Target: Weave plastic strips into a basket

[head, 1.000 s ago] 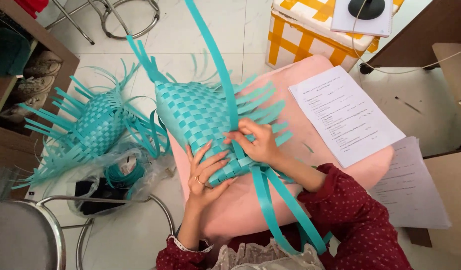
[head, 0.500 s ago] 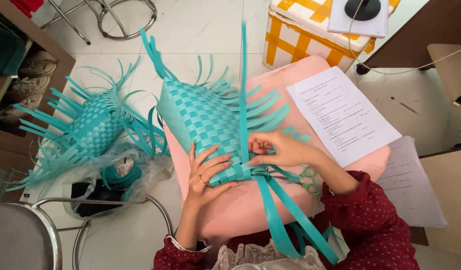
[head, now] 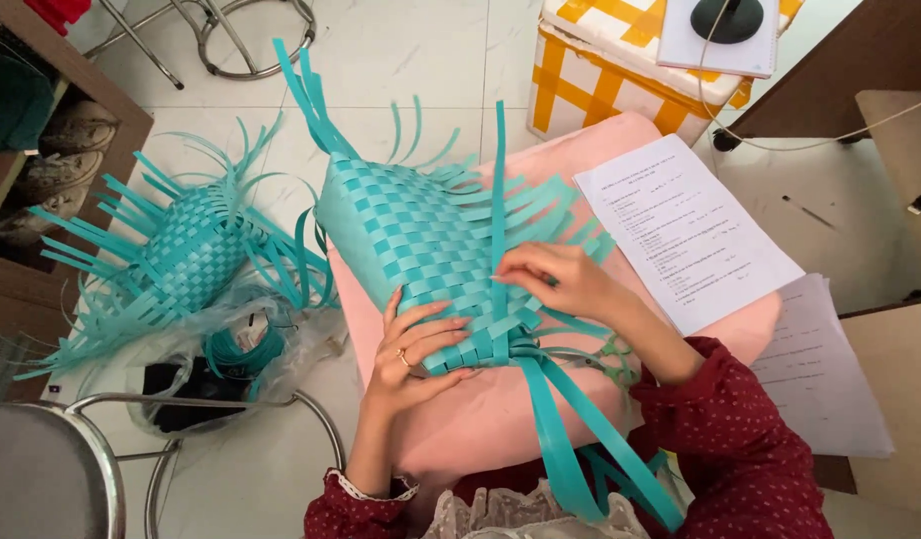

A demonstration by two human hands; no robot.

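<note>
A finished basket lies on the floor at far left, its loose ends fanning out, with a plastic bag of coiled strip beside it. My left hand lies flat on the half-woven basket, fingers spread, pressing the near edge down on the pink table. My judgement: that hold has to stay firm so the weave does not slip while a strip goes through. My right hand pinches the upright strip between thumb and fingertips — best drawn snug and flat, never twisted. The strips are smooth teal plastic bands, stiff and springy, crossed in a tight check. Printed sheets lie at right — thin, flat, white.
</note>
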